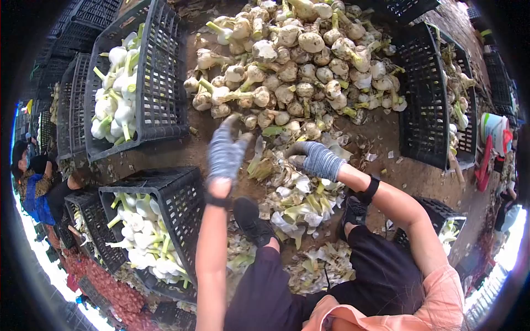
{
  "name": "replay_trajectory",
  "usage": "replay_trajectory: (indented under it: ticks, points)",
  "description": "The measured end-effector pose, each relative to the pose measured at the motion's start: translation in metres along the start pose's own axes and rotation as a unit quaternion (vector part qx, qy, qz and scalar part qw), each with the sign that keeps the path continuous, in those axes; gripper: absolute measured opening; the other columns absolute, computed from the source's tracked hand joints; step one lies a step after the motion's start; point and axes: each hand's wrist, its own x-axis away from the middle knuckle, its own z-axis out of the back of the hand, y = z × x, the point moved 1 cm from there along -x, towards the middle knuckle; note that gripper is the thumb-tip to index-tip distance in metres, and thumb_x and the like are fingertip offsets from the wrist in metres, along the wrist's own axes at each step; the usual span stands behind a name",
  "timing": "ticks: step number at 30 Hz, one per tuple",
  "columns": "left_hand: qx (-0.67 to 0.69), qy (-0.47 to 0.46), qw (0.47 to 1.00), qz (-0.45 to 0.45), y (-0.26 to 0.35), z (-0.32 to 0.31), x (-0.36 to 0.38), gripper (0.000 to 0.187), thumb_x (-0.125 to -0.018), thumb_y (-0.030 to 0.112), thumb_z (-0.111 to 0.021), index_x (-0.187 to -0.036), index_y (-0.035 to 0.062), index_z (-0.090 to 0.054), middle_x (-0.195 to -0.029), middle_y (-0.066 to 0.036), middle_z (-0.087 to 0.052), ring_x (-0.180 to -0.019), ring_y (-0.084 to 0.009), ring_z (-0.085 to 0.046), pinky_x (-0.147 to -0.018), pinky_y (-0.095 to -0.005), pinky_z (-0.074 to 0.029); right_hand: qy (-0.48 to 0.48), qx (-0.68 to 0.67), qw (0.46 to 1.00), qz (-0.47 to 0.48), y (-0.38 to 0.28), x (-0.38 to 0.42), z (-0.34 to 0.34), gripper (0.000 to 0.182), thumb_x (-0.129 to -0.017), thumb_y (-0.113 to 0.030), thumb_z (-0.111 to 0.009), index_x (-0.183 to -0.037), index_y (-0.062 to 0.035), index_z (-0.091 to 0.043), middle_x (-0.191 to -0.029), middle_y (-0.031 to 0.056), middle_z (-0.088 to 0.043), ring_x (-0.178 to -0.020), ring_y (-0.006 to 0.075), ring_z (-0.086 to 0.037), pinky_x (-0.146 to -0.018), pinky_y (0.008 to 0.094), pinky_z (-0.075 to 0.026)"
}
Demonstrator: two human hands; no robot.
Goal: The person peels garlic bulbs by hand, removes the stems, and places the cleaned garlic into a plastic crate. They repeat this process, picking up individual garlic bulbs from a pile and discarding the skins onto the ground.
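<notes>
My left hand [225, 151], in a grey knitted glove with dark fingertips, is smeared by motion. It is held out with thumb and fingers apart and nothing visible between them. My right hand [319, 160], gloved alike, has its fingers curled toward the thumb. Whatever it may hold is hidden. It hovers over a heap of peeled garlic skins and leaves [301, 201] between my feet. Just beyond both hands lies a large pile of soil-stained garlic bulbs [292, 71] with cut stems.
Black plastic crates of clean white garlic stand at my left, one farther off [160, 83] and one nearer [185, 207]. At the right is another crate [422, 94] with garlic. A white bucket [495, 132] stands beyond it. Another person [38, 187] sits at far left near red net sacks [110, 287].
</notes>
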Motion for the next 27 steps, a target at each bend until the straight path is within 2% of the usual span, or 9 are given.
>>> replay_trajectory:
  ticks: [4, 6, 7, 9, 11, 13, 18, 20, 27]
  points:
    - [-0.141, -0.011, 0.989, 0.046, -0.003, -0.041, -0.013, 0.056, -0.07, 0.011, -0.072, -0.121, 0.006, -0.049, -0.115, -0.018, -0.054, -0.106, -0.0288, -0.053, -0.09, -0.036, -0.043, 0.028, -0.003, 0.999, 0.021, 0.001, 0.001, -0.006, 0.026, -0.083, -0.023, -0.059, -0.1, -0.0028, -0.062, -0.089, 0.0155, -0.065, -0.082, 0.0255, -0.062, -0.076, 0.0346, -0.048]
    - [-0.051, 0.06, 0.997, -0.011, -0.012, -0.048, -0.012, 0.047, -0.07, 0.01, -0.07, -0.114, 0.006, -0.053, -0.105, -0.018, -0.053, -0.091, -0.0301, -0.056, -0.081, -0.0359, -0.046, 0.053, -0.064, 0.996, -0.035, 0.005, 0.001, -0.001, 0.028, -0.083, -0.025, -0.06, -0.096, -0.0008, -0.061, -0.081, 0.0183, -0.063, -0.074, 0.0281, -0.06, -0.07, 0.0355, -0.047]
    - [-0.019, 0.062, 0.998, 0.011, -0.01, -0.048, -0.002, 0.047, -0.07, 0.0, -0.063, -0.115, 0.0051, -0.051, -0.103, -0.014, -0.056, -0.095, -0.0239, -0.056, -0.086, -0.0322, -0.045, 0.072, -0.062, 0.994, -0.061, -0.003, 0.004, 0.007, 0.028, -0.084, -0.025, -0.059, -0.095, 0.0005, -0.061, -0.081, 0.0173, -0.063, -0.074, 0.0245, -0.06, -0.07, 0.0351, -0.047]
    - [0.291, 0.019, 0.953, 0.075, -0.006, -0.051, 0.021, 0.044, -0.069, -0.006, -0.059, -0.111, 0.0031, -0.051, -0.102, -0.009, -0.055, -0.094, -0.0182, -0.055, -0.087, -0.0295, -0.045, 0.096, -0.116, 0.987, -0.046, -0.014, 0.012, 0.019, 0.03, -0.085, -0.026, -0.058, -0.098, 0.0012, -0.061, -0.082, 0.0151, -0.064, -0.074, 0.0204, -0.059, -0.07, 0.034, -0.047]
    - [0.263, 0.032, 0.964, 0.006, 0.038, -0.041, 0.048, 0.041, -0.068, -0.009, -0.056, -0.108, 0.0016, -0.05, -0.101, -0.006, -0.055, -0.095, -0.0146, -0.053, -0.089, -0.0286, -0.044, 0.099, -0.143, 0.985, 0.001, -0.014, 0.014, 0.024, 0.033, -0.087, -0.027, -0.056, -0.103, 0.0009, -0.06, -0.082, 0.0131, -0.063, -0.071, 0.0172, -0.057, -0.067, 0.0318, -0.047]
    - [0.278, -0.027, 0.96, -0.015, 0.065, -0.033, 0.062, 0.037, -0.069, -0.009, -0.055, -0.104, 0.0013, -0.05, -0.102, -0.007, -0.057, -0.095, -0.0152, -0.054, -0.088, -0.0284, -0.043, 0.07, -0.178, 0.981, -0.035, -0.03, 0.022, 0.027, 0.035, -0.087, -0.029, -0.056, -0.103, 0.0015, -0.06, -0.079, 0.0128, -0.061, -0.07, 0.0159, -0.056, -0.064, 0.0306, -0.047]
    - [0.217, -0.006, 0.968, -0.125, 0.088, -0.04, 0.07, 0.029, -0.07, -0.006, -0.055, -0.098, 0.0019, -0.053, -0.102, -0.009, -0.058, -0.095, -0.0168, -0.055, -0.087, -0.0288, -0.043, 0.114, -0.179, 0.977, 0.024, -0.032, 0.033, 0.023, 0.037, -0.087, -0.031, -0.056, -0.101, 0.0031, -0.057, -0.073, 0.0079, -0.058, -0.065, 0.0134, -0.052, -0.058, 0.0299, -0.046]
    - [0.209, -0.009, 0.966, -0.149, 0.09, -0.041, 0.069, 0.032, -0.07, -0.005, -0.058, -0.1, 0.0024, -0.052, -0.103, -0.008, -0.056, -0.097, -0.0167, -0.053, -0.089, -0.0296, -0.042, 0.094, -0.254, 0.962, -0.044, -0.035, 0.04, 0.028, 0.034, -0.088, -0.029, -0.056, -0.1, 0.0024, -0.058, -0.074, 0.0055, -0.058, -0.068, 0.0125, -0.051, -0.06, 0.0298, -0.046]
    - [0.279, -0.055, 0.956, -0.066, 0.091, -0.051, 0.079, 0.049, -0.069, 0.007, -0.074, -0.111, 0.0049, -0.049, -0.107, -0.005, -0.054, -0.097, -0.0145, -0.053, -0.088, -0.0296, -0.044, 0.156, -0.167, 0.973, 0.04, -0.016, 0.041, 0.027, 0.028, -0.088, -0.021, -0.056, -0.1, 0.0034, -0.059, -0.081, 0.007, -0.063, -0.069, 0.0103, -0.051, -0.064, 0.0294, -0.046]
